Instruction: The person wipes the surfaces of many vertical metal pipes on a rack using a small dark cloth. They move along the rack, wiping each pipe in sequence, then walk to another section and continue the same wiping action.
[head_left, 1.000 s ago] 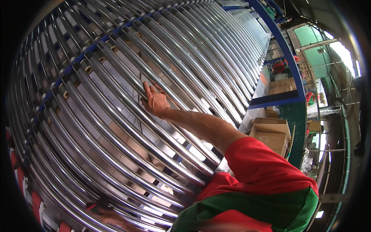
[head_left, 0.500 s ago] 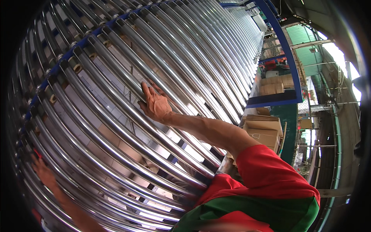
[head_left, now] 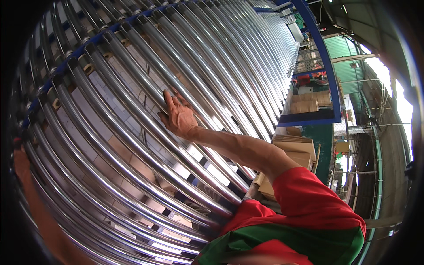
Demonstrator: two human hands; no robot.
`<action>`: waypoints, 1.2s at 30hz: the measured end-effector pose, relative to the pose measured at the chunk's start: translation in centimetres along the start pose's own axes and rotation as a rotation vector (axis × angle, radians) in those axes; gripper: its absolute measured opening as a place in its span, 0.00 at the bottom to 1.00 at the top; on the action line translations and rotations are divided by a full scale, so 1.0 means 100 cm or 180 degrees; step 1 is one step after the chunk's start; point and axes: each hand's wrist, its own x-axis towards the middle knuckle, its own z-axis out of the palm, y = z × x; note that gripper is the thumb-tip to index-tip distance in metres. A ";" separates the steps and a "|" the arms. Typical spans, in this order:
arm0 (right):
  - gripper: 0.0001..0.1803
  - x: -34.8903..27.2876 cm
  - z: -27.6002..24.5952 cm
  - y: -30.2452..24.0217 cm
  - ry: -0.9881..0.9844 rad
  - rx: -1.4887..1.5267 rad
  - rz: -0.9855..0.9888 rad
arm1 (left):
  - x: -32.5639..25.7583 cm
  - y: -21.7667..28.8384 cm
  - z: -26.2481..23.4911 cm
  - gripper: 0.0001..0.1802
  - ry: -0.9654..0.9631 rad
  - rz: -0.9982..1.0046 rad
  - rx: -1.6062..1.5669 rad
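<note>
right hand (head_left: 179, 117) flat on the steel rollers (head_left: 132, 132), fingers spread, grasping nothing — left hand's fingers out of view

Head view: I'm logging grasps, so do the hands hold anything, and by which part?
Nothing is held. The right hand lies open, fingers on the steel rollers; the left hand is out of view.

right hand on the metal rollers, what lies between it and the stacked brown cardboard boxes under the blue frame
In the head view, only more shiny metal rollers lie between the right hand and the stacked brown cardboard boxes.
</note>
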 end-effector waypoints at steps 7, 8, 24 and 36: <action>0.49 0.006 0.017 0.012 0.0103 -0.0699 0.0052 | -0.016 0.039 -0.063 0.16 0.0182 0.0898 0.0256; 0.50 0.006 0.022 0.012 0.0037 -0.0850 0.0176 | -0.034 0.038 -0.077 0.13 -0.0094 0.1080 0.1019; 0.42 0.015 0.030 0.023 0.0961 -0.0451 -0.0779 | -0.523 0.140 -0.344 0.36 -0.0673 -0.1434 -0.1558; 0.41 0.016 0.033 0.033 0.0932 -0.0636 -0.0781 | -0.494 0.078 -0.336 0.32 -0.0345 -0.1816 -0.1397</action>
